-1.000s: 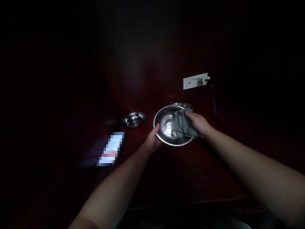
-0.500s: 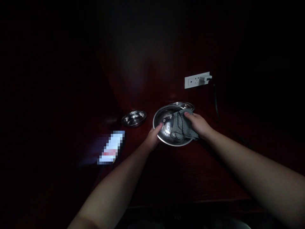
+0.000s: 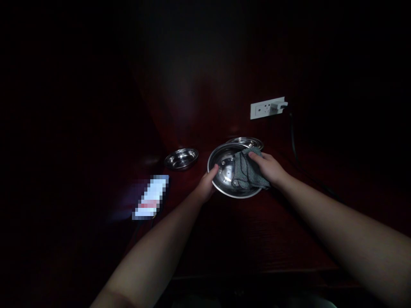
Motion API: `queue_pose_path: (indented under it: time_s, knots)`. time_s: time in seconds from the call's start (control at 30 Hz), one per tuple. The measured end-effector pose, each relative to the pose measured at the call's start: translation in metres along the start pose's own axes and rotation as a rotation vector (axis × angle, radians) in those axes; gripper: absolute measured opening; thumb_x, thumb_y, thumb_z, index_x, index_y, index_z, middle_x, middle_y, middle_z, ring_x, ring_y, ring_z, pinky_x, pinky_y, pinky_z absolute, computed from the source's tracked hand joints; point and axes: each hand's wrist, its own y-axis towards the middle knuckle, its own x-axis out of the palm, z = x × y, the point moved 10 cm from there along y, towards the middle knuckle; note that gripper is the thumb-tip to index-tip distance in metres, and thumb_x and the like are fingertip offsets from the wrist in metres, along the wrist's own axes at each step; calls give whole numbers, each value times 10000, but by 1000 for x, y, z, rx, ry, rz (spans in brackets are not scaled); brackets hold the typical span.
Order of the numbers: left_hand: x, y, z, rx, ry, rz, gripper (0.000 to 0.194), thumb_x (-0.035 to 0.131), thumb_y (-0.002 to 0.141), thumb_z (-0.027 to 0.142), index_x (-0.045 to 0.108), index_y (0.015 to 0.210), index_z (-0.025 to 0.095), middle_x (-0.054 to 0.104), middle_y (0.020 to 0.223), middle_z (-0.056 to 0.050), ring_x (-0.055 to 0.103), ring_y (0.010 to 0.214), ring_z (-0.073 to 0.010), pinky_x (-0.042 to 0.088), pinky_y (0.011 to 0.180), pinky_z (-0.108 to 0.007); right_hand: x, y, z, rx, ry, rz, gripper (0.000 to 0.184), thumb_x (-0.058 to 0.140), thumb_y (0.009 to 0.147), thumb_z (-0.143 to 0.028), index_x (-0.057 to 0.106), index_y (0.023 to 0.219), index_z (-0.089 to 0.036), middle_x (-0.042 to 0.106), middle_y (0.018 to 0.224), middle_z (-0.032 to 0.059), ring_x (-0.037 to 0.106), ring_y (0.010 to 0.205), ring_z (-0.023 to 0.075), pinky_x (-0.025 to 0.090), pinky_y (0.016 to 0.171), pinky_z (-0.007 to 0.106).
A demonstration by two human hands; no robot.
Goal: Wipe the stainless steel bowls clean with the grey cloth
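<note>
A shiny metal bowl (image 3: pixel 226 173) is tilted toward me above the dark red table. My left hand (image 3: pixel 207 185) grips its left rim, thumb inside and fingers hidden underneath. On the right side, my right hand (image 3: pixel 269 167) is closed on a grey checked cloth (image 3: pixel 248 171), thumb on top. The cloth drapes over the bowl's right rim and lies against its inner wall. Small bright spots, perhaps drops or reflections, show on the inside of the bowl. Behind it, partly covered, stands another metal dish (image 3: pixel 247 141).
To the left, a smaller metal bowl (image 3: pixel 181 159) sits on the table. Nearer me is a lit phone (image 3: pixel 150 197) with a blurred screen. A white wall socket (image 3: pixel 267 108) holds a plug, and its black cable (image 3: pixel 293 141) runs down to the right. The surroundings are very dark.
Almost nothing differs. The whole view has shifted very slightly, and both hands keep their hold on the bowl and the cloth.
</note>
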Motion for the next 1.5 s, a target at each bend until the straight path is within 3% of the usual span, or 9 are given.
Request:
queue_pose_path:
  time_s: [1.1, 1.3, 1.5]
  knots:
    - [4, -2, -6, -84, 56, -80, 479, 511, 789, 506, 634, 1049, 122, 651, 1094, -136, 520, 1150, -290, 314, 1044, -449, 2, -2, -6, -18, -87, -37, 405, 607, 719, -496, 648, 923, -148, 679, 798, 68, 599, 638, 168, 463, 601, 293]
    - [15, -6, -3, -77, 53, -157, 477, 475, 811, 498, 632, 1058, 121, 640, 1122, -130, 493, 1183, -276, 252, 1081, -430, 4, -5, -9, -20, -117, -55, 380, 611, 716, -485, 655, 888, -149, 679, 796, 71, 599, 640, 167, 467, 622, 304]
    - [14, -6, -6, -102, 72, -187, 512, 438, 822, 520, 615, 1096, 126, 634, 1134, -129, 456, 1220, -274, 210, 1095, -440, 8, -7, -8, -5, -91, -86, 367, 623, 710, -476, 650, 897, -162, 682, 815, 68, 604, 637, 164, 471, 625, 304]
